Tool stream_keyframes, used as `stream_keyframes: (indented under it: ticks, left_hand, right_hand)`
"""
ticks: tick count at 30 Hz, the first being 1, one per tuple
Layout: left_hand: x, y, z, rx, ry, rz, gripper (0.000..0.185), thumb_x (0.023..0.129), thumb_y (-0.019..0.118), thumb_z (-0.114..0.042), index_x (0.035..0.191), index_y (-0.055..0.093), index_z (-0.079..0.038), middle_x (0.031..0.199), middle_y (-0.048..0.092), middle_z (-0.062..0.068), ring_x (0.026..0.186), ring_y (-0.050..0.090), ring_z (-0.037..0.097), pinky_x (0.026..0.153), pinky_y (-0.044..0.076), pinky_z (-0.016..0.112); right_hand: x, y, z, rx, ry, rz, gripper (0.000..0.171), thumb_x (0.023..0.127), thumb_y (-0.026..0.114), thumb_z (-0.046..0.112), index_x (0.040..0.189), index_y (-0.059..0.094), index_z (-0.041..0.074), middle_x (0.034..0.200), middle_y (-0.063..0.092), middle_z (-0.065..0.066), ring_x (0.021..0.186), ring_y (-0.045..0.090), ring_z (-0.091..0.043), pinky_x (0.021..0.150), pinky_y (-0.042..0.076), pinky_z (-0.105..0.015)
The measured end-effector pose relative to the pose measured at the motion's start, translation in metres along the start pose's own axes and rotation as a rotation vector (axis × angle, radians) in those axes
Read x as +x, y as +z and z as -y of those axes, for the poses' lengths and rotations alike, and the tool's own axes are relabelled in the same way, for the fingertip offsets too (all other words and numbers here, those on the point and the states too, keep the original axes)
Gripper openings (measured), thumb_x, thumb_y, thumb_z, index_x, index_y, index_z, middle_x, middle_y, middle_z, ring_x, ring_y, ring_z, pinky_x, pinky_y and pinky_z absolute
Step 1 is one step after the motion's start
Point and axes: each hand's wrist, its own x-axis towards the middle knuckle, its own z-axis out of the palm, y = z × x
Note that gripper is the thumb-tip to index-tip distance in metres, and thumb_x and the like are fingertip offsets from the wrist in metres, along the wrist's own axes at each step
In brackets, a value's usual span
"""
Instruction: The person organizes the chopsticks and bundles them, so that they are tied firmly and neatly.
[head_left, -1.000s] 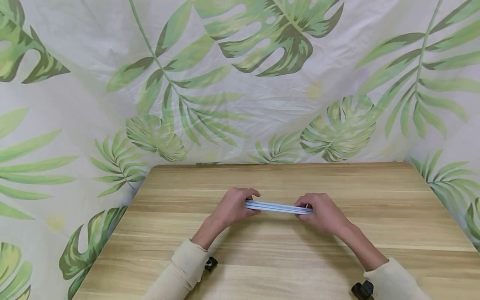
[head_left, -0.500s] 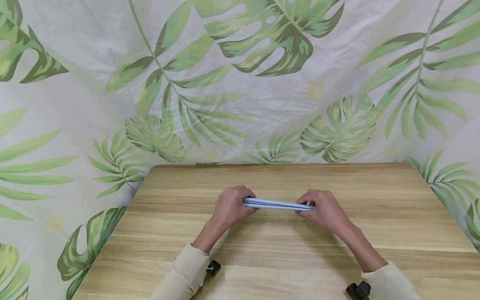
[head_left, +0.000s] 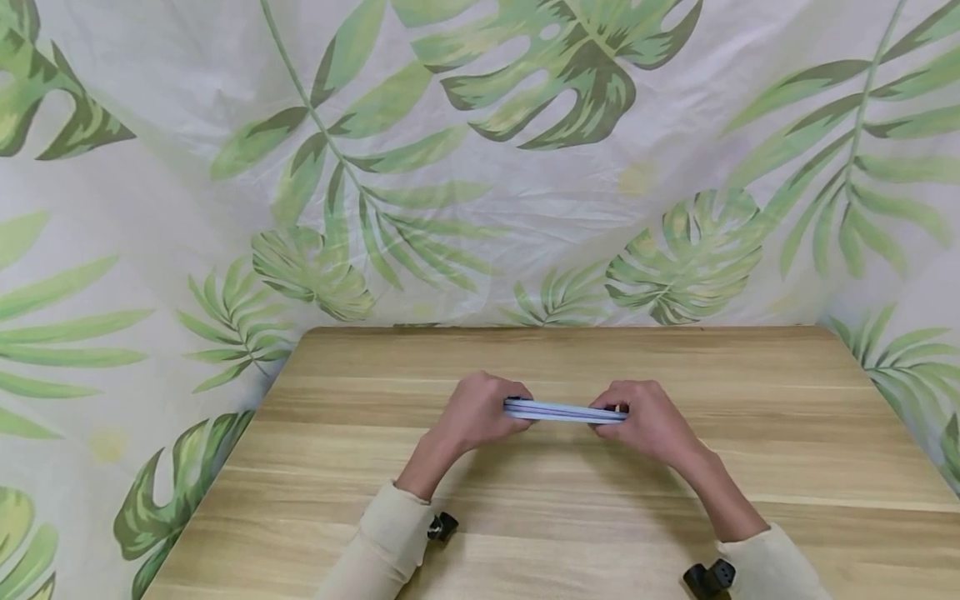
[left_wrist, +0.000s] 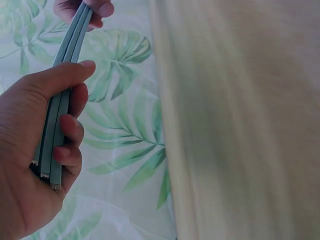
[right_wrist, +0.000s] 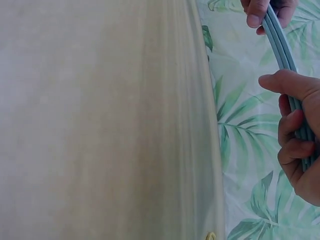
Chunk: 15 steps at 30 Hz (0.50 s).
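A bundle of long, thin light-blue strips point(head_left: 566, 412) is held level between the two hands, above the table. My left hand point(head_left: 483, 412) grips its left end; in the left wrist view the thumb lies across the strips and the fingers curl round them. Small cut ends of three strips point(left_wrist: 58, 122) show by that palm. My right hand point(head_left: 645, 419) grips the other end, with fingers curled round the strips point(right_wrist: 277, 42) in the right wrist view. There the bundle looks slightly bent. The strips' exact kind cannot be told.
Under the hands lies a wood-grain table point(head_left: 540, 508) with rounded far corners. A white cloth with green leaf prints point(head_left: 480, 217) hangs behind it and at the sides. Black devices sit at the left cuff point(head_left: 442, 527) and right cuff point(head_left: 708, 578).
My left hand has shifted a little to the right, closer to the right hand, which stays nearly in place. The visible length of strips between them is shorter. Both hands keep their grip.
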Motion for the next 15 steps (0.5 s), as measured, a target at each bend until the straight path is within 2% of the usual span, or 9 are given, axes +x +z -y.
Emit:
stream_keyframes:
  ticks: [4,7,10,15]
  left_hand:
    - [0.0042,-0.0031,-0.0019,0.054,-0.052,-0.091,0.018,0.071,0.086,-0.039,0.084,0.078,-0.029,0.075,0.071,-0.018,0.058,0.055,-0.003,0.054,0.043,0.018]
    - [0.0047,-0.0029,-0.0020,0.044,-0.093,-0.168,0.024,0.068,0.089,-0.041,0.086,0.079,-0.029,0.081,0.073,-0.015,0.066,0.062,0.000,0.057,0.047,0.021]
    - [0.0051,-0.0003,-0.0020,-0.032,-0.124,-0.210,0.031,0.066,0.092,-0.038,0.090,0.079,-0.023,0.085,0.074,-0.010,0.072,0.065,0.004,0.063,0.051,0.023]
    - [0.0063,0.0057,-0.0046,-0.210,-0.167,-0.213,0.039,0.063,0.095,-0.023,0.096,0.078,-0.013,0.090,0.071,-0.002,0.076,0.064,0.009,0.067,0.052,0.023]
  right_hand:
    - [0.0000,-0.0048,-0.0011,0.034,-0.019,-0.037,0.022,0.074,0.086,0.007,0.084,0.079,0.025,0.073,0.064,0.015,0.062,0.054,-0.003,0.057,0.047,-0.022]
    - [0.0000,-0.0070,-0.0011,0.050,-0.046,-0.064,0.022,0.074,0.087,0.007,0.085,0.079,0.024,0.072,0.062,0.015,0.061,0.054,-0.002,0.056,0.047,-0.022]
    - [0.0000,-0.0074,-0.0005,0.046,-0.064,-0.084,0.022,0.073,0.087,0.007,0.085,0.079,0.024,0.072,0.062,0.015,0.061,0.054,-0.002,0.056,0.047,-0.023]
    - [-0.0005,-0.0053,-0.0015,0.031,-0.062,-0.098,0.022,0.072,0.088,0.007,0.084,0.079,0.023,0.072,0.063,0.015,0.062,0.054,-0.001,0.057,0.047,-0.022]
